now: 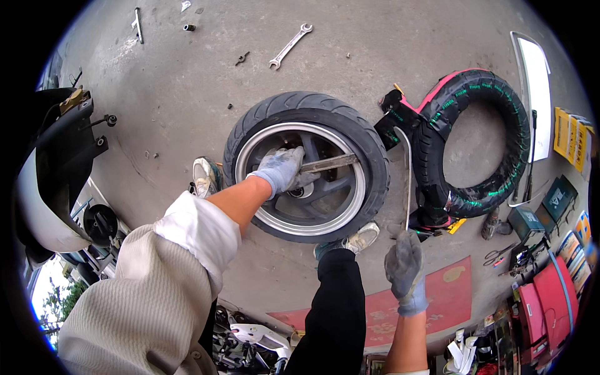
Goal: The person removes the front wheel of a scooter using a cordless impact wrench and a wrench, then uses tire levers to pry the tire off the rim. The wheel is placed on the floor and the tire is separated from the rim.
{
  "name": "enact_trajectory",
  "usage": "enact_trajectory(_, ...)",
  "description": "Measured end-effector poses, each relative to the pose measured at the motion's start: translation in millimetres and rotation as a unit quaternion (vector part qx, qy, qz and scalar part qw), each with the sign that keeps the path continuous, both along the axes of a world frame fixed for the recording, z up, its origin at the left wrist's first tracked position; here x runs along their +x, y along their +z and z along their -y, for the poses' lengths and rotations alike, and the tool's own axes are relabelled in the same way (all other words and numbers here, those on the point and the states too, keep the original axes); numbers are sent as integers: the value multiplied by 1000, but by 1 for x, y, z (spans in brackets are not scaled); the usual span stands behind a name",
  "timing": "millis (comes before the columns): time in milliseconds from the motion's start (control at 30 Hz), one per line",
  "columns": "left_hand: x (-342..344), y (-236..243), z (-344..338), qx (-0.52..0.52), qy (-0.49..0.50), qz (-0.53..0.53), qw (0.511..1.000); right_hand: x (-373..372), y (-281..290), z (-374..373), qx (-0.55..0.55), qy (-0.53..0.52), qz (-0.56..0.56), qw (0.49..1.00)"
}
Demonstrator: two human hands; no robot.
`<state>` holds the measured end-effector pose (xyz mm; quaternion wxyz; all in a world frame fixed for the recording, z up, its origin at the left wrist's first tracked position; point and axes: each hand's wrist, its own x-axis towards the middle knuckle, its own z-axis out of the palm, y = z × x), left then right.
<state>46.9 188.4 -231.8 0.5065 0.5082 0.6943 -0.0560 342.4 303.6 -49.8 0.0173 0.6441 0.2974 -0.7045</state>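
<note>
Reaching into a tyred wheel [334, 187] on the floor [175, 81]

Wraps the gloved right grip [405, 265] around a curved metal lever [408, 187], near a patterned red mat [450, 284]. Closes the gloved left grip [280, 170] on one end of a flat metal bar [331, 164], extending across to the rim's right side. Lies flat between two shoes [365, 236], as for the wheel. Crowds up at right against a second tyre [431, 147] in black wrapping with repeated green lettering; cannot tell whether touching. Shows, farther right, dark green boxes [526, 222] with pale labels, and a yellow box [570, 140] bearing dark print, near a white panel [535, 94]. Ends, beyond the wheel, with a double-ended spanner [290, 47], a dark metal piece [242, 58], a socket [189, 28] and a T-shaped tool [139, 26].
</note>
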Motion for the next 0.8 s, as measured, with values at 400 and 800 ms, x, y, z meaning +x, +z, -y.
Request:
enact_trajectory(400, 3, 19, -31, -180, 31, -19, 983, 80, -4, 47, -187, -120, 48, 974)
enact_trajectory(800, -10, 15, -30, -190, 42, 56, 979, -26, 14, -8, -19, 172, 172, 970)
